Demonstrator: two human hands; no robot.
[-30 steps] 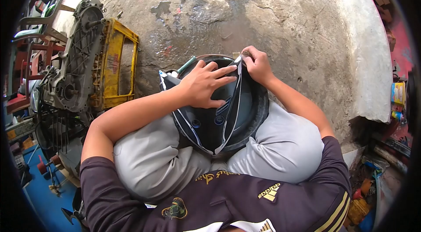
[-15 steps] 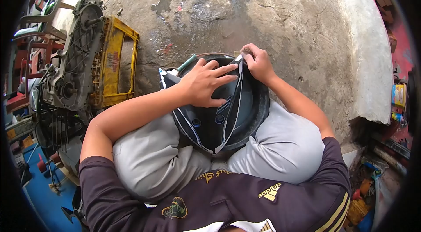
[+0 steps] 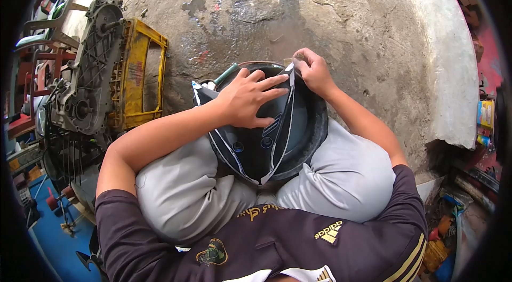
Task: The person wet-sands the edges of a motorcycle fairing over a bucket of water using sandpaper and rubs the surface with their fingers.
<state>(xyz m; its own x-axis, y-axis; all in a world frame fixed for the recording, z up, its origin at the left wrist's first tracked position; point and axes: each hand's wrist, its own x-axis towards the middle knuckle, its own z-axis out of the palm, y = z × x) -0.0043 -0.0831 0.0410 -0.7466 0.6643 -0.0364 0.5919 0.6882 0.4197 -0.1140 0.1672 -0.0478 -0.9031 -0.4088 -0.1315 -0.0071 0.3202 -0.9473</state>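
My right hand (image 3: 316, 73) has edged slightly farther away from me, up by the tip of the black white-edged panel (image 3: 254, 150). My view has tilted a touch too.

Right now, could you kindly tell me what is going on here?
A person is handling a V-shaped black panel with white edges over a round black basin between their knees. The left hand is spread across the panel, while the right hand has its fingers curled at the far right tip; whether they hold anything else is unclear. A yellow crate stands on the left.
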